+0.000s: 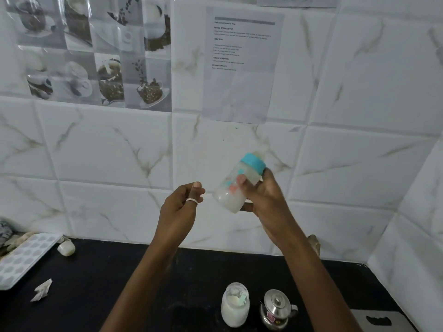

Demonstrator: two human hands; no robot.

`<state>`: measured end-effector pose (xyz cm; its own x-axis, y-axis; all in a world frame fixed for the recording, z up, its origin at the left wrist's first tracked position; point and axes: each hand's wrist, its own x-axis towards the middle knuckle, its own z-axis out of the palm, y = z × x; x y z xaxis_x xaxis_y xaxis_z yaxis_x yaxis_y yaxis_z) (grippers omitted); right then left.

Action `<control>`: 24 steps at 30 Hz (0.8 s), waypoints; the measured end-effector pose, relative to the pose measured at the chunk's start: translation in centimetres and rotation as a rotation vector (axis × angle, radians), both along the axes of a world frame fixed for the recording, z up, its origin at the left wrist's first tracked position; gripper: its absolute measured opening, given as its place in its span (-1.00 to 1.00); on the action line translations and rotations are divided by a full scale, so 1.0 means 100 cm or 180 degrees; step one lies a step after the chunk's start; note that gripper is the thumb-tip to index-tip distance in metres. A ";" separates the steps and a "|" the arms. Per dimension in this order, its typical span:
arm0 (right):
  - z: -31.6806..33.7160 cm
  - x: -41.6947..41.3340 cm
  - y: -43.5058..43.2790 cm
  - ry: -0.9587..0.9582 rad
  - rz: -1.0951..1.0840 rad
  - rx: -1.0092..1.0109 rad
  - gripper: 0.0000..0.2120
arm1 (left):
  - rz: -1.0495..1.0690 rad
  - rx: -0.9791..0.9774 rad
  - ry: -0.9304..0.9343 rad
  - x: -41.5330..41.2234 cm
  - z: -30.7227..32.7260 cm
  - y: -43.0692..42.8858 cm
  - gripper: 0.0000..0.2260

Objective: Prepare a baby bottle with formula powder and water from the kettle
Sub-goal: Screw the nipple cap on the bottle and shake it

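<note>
I see glossy white, grey-veined wall tiles [359, 164] meeting in a corner on the right, above a flat black countertop [119, 295]. A shiny sheet of coffee-cup photographs [96, 51] and a printed white paper page [242, 65] hang on them.

The bottle [227, 198] is noted as milky white, with a teal collar [253, 163] and orange and teal markings [233, 188]. The table [119, 283] is recorded as black. White wall tiles [347, 164] with grey veining are observed. White powder [233, 315] is seen in the jar [236, 289]; the kettle [276, 307] is silver, with a pink label [270, 317].
</note>
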<state>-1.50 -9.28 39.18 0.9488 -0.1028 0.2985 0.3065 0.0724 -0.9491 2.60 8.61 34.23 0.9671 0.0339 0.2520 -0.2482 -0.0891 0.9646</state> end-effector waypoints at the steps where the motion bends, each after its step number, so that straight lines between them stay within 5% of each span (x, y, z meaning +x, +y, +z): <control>1: 0.002 0.001 -0.005 -0.0104 -0.0050 0.0358 -0.43 | -0.0014 -0.0004 0.0001 0.000 -0.001 0.000 -0.71; 5: 0.013 0.009 -0.014 -0.0449 -0.0266 0.1524 -0.45 | -0.0028 -0.0009 -0.0005 0.000 -0.001 0.001 -0.73; 11: -0.002 0.005 0.012 0.0010 -0.0067 -0.0027 -0.35 | -0.0085 0.0116 -0.0049 0.001 0.002 -0.006 -0.81; 15: 0.017 0.010 -0.010 -0.0384 -0.0210 0.1433 -0.50 | -0.0086 0.0092 -0.0055 0.000 0.001 -0.002 -0.77; 17: 0.022 0.012 -0.013 -0.0561 -0.0347 0.1666 -0.43 | -0.0072 0.0083 -0.0041 0.000 0.001 0.000 -0.76; 22: 0.008 0.001 0.008 -0.0141 -0.0148 0.0259 -0.32 | -0.0072 0.0093 -0.0039 0.001 0.001 -0.002 -0.78; 24: 0.011 0.000 0.001 -0.0299 -0.0140 0.0529 -0.36 | -0.0083 0.0105 -0.0036 0.000 0.001 -0.002 -0.77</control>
<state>-1.52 -9.20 40.31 0.9111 -0.1987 0.3611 0.3995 0.2103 -0.8923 2.64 8.39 34.28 0.9647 0.0003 0.2635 -0.2618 -0.1143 0.9583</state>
